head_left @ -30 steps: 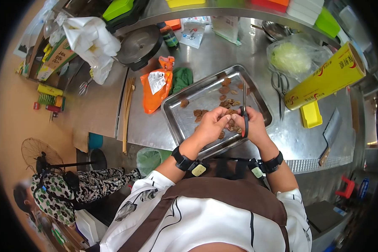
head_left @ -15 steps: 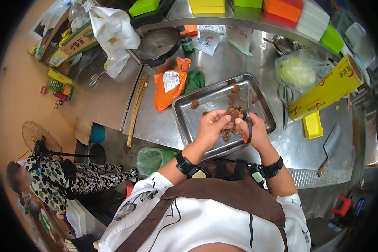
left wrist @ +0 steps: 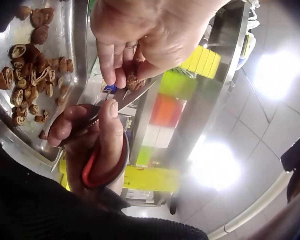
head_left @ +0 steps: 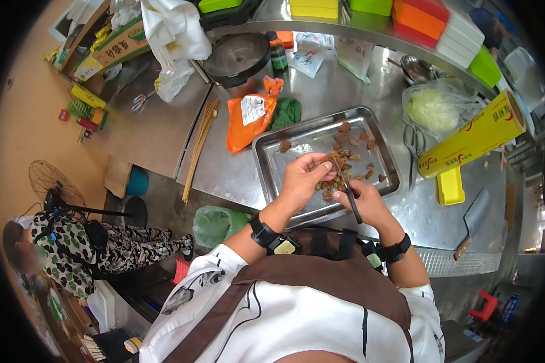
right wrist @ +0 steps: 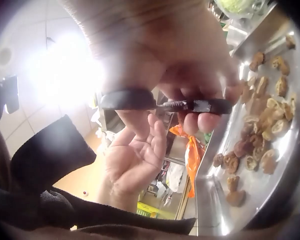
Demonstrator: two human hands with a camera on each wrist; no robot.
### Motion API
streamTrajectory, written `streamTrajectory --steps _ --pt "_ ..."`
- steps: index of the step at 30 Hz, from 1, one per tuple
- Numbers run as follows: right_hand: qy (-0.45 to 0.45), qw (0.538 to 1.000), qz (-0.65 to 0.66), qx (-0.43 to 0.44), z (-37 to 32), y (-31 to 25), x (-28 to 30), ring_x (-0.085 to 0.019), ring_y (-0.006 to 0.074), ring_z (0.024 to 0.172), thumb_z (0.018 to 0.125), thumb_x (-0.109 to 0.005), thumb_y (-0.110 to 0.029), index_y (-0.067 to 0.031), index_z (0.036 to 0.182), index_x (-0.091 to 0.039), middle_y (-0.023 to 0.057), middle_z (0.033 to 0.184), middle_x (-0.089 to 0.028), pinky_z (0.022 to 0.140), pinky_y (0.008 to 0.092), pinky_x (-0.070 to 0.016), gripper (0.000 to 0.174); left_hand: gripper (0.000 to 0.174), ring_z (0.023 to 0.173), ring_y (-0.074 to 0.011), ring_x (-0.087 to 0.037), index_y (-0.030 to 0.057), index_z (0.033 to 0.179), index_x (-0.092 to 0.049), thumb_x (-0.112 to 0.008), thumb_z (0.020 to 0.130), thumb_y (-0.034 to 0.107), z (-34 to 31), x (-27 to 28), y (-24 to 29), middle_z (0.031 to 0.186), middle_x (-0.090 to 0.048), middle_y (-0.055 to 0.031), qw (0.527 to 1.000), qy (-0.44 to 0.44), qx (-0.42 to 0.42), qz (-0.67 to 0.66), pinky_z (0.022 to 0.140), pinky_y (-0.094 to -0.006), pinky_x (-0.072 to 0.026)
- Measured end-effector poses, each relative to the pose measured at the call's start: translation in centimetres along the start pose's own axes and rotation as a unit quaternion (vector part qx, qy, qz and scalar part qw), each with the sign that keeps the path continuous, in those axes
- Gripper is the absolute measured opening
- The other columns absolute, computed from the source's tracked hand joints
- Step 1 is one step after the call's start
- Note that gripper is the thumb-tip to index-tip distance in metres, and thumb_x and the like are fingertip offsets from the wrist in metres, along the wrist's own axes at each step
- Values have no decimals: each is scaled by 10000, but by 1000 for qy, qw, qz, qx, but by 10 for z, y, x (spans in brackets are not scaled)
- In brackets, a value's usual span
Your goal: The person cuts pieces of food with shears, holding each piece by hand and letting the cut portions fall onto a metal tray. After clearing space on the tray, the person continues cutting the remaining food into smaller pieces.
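Note:
Over the metal tray (head_left: 264, 172), the left hand (head_left: 303, 181) pinches a brown dried piece (head_left: 333, 158) between thumb and fingers; it shows too in the left wrist view as a wrinkled lump (left wrist: 135, 81). The right hand (head_left: 369, 206) grips black-and-red scissors (head_left: 352, 201), fingers through the handles (left wrist: 89, 175), blades reaching toward the piece. In the right wrist view the right hand (right wrist: 165, 55) is curled round the black handle (right wrist: 127, 100), and the left hand (right wrist: 135, 160) is beyond it. Brown pieces, several cut into rings (left wrist: 20, 95), lie in the tray.
Left of the tray are an orange bag (head_left: 243, 130), a green cloth (head_left: 286, 113) and wooden sticks (head_left: 198, 151). To its right lie other scissors (head_left: 413, 145), a yellow roll (head_left: 472, 136), a yellow container (head_left: 450, 186) and a cleaver (head_left: 477, 212). Another person (head_left: 60, 242) is at the left.
The right hand has moved down and away from the left hand, and the scissors have swung from near upright to slanting toward the piece. The left hand still pinches a piece. The head view has shifted.

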State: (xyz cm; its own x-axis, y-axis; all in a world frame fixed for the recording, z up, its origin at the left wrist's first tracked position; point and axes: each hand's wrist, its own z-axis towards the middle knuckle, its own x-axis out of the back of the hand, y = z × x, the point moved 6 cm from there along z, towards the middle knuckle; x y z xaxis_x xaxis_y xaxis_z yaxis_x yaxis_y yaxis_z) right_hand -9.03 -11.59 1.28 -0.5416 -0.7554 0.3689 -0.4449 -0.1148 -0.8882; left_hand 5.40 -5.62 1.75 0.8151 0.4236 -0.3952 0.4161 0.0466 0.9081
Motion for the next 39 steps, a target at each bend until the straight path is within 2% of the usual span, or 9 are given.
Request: streamTrajectory --steps 6,9,14,19,25,30,32,35,39 --pt "8 1000 -11 6 -5 5 0 -379 104 512 752 -705 -346 -4 582 -508 8 509 -437 465 288 -328 430 224 793 -169 -633 -72 1052 -545 -569 861 42 1 2 -2 930 -633 -126 1000 -15 9 18 730 -286 -537" --pt "1 1000 29 -11 -9 2 -2 -374 103 506 759 -704 -334 -2 571 -506 15 494 -425 461 291 -329 430 228 783 -172 -635 -77 1056 -544 -565 863 42 1 2 -4 925 -635 -128 999 -16 20 23 715 -291 -540" --pt "-14 999 -16 -30 -9 11 1 -384 107 506 753 -711 -342 3 584 -522 28 499 -444 462 299 -342 428 235 771 -174 -637 -81 1064 -541 -561 862 39 1 7 -8 919 -637 -130 998 -18 40 39 694 -289 -541" --pt "-16 999 -7 -35 -5 13 -1 -406 106 490 738 -724 -356 8 589 -532 28 489 -455 455 289 -352 438 202 788 -173 -633 -49 1020 -577 -590 855 67 0 7 -25 923 -634 -103 989 -64 102 87 720 -294 -542" --pt "-32 994 36 -99 -2 19 -3 -439 87 451 746 -719 -359 -3 606 -555 14 480 -484 421 267 -346 416 226 793 -179 -631 -50 1046 -564 -593 855 67 4 14 -30 919 -623 -98 987 -18 145 69 723 -294 -544" --pt "-29 990 68 -116 1 23 -2 -431 75 466 756 -710 -361 -14 619 -556 -1 494 -478 429 252 -340 403 250 823 -189 -630 -61 1073 -539 -586 853 48 7 19 -33 950 -617 -115 990 28 139 -3 729 -298 -546" --pt "-25 996 42 -76 2 26 -2 -428 85 505 749 -709 -372 -8 632 -555 -1 522 -467 459 260 -349 412 257 832 -190 -630 -72 1077 -532 -584 849 34 8 20 -31 961 -616 -126 989 40 139 -17 719 -296 -550" --pt "-38 998 21 -43 3 32 -8 -428 101 540 747 -701 -387 0 646 -553 2 548 -462 485 273 -357 426 235 802 -190 -635 -59 1051 -526 -590 842 27 10 20 -26 930 -620 -125 992 48 109 -31 712 -293 -549" --pt "-42 997 17 -63 3 20 -10 -447 118 556 748 -690 -397 11 658 -554 13 557 -477 498 288 -368 439 199 771 -183 -638 -40 996 -527 -609 830 32 10 18 -32 892 -626 -121 995 40 86 -25 704 -288 -546"
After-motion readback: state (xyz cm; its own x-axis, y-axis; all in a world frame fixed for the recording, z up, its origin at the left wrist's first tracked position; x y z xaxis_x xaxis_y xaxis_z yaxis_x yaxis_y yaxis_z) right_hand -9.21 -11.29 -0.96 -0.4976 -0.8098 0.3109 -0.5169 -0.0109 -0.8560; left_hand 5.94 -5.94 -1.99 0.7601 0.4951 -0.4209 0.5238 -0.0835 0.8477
